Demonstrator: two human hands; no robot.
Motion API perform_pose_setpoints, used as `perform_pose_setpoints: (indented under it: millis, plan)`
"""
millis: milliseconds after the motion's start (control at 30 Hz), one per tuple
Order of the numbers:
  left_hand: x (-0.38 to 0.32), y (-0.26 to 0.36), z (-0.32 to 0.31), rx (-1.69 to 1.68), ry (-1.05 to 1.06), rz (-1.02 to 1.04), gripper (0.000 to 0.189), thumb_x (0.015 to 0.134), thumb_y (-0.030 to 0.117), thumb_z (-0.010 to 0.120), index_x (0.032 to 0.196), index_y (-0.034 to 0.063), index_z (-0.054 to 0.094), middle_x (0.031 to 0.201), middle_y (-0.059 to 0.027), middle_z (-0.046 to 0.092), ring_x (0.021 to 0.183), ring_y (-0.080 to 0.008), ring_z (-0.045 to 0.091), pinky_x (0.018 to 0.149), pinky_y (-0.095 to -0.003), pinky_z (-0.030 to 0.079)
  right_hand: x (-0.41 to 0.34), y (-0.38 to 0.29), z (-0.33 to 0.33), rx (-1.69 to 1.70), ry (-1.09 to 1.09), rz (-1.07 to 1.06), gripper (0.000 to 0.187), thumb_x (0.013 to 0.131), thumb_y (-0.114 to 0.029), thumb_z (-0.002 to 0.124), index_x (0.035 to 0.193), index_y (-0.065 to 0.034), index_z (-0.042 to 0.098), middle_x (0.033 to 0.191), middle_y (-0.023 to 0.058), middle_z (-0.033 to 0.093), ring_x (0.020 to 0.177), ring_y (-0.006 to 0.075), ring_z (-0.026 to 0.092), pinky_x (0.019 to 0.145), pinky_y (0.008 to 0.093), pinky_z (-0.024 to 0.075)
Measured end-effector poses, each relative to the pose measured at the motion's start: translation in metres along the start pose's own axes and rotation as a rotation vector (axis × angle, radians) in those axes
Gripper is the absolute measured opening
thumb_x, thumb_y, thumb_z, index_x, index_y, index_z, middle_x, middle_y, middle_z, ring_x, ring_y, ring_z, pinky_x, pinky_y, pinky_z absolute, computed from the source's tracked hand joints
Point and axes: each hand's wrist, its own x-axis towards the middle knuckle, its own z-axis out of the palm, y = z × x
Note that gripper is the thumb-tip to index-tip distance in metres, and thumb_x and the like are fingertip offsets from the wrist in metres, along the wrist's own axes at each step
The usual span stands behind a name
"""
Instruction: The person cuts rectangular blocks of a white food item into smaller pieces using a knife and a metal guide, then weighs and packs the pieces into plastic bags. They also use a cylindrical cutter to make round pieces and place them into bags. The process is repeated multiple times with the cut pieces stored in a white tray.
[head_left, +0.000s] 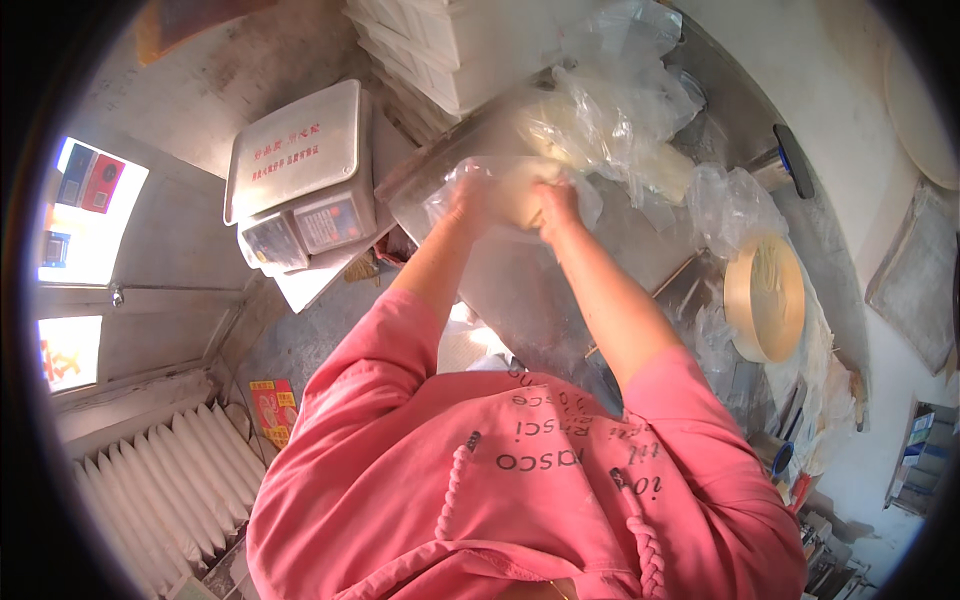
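Note:
A clear plastic bag (589, 201) with a pale, dough-like mass (517, 193) is held out in front of me over a metal worktop (510, 289). My left hand (471, 196) grips the bag's left side, its fingers blurred and partly veiled by the plastic. On the other side, my right hand (556, 204) has its fingers closed on the pale mass and the plastic around it. Just beyond my right hand lie more clear plastic bags (622, 120) with pale contents. Haze on the view hides the exact edges of the mass.
An electronic scale (296, 154) with a metal pan stands to the left. White stacked crates (457, 56) rise at the back. At the right are a crumpled plastic bag (731, 206), a round wooden-rimmed container (735, 300) and a dark-handled tool (793, 161). A white radiator (165, 487) stands at lower left.

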Motion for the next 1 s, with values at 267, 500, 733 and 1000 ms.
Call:
perform_pose_setpoints:
  millis: [267,500,733,1000]
  plan:
    - [-0.09,-0.005,0.047,0.17,0.393,-0.061,0.076,0.084,0.067,0.038,0.141,0.0195,0.023,0.142,-0.0079,0.03,0.126,-0.0317,0.031,0.098,-0.0606,0.027,-0.006,0.012,-0.05,-1.262,-0.186,-0.099,0.036,0.083,-0.022,0.054,0.113,-0.0014,0.057,0.111,0.0227,0.059,0.104,0.0326,0.057,0.088,0.0375,0.0448]
    - [-0.09,-0.034,0.023,0.182,0.257,-0.047,0.083,0.079,0.073,0.04,0.131,0.0084,0.039,0.131,-0.0173,0.04,0.118,-0.0364,0.041,0.092,-0.0606,0.034,-0.011,0.042,-0.029,-0.094,-0.256,0.163,0.025,0.082,-0.016,0.055,0.103,-0.0014,0.058,0.097,0.0121,0.061,0.089,0.0231,0.059,0.073,0.0391,0.0485]
    - [-0.152,-0.039,0.067,0.723,0.077,0.353,0.025,0.089,0.018,0.055,0.109,0.0029,0.057,0.098,-0.0033,0.057,0.088,-0.0104,0.051,0.079,-0.024,0.041,-0.097,0.068,-0.068,-0.52,0.166,-0.775,0.029,0.075,-0.007,0.063,0.102,-0.0022,0.057,0.088,0.016,0.06,0.086,0.0318,0.06,0.073,0.0421,0.0462]
    - [-0.21,-0.143,0.182,0.931,-0.63,-0.153,0.021,0.09,0.013,0.052,0.106,-0.0009,0.056,0.091,-0.0063,0.061,0.084,-0.0132,0.057,0.07,-0.0253,0.045,-0.267,0.122,-0.33,-0.635,0.589,-0.381,0.017,0.082,-0.01,0.057,0.098,-0.0058,0.061,0.09,0.0148,0.062,0.082,0.0335,0.06,0.071,0.0395,0.0483]
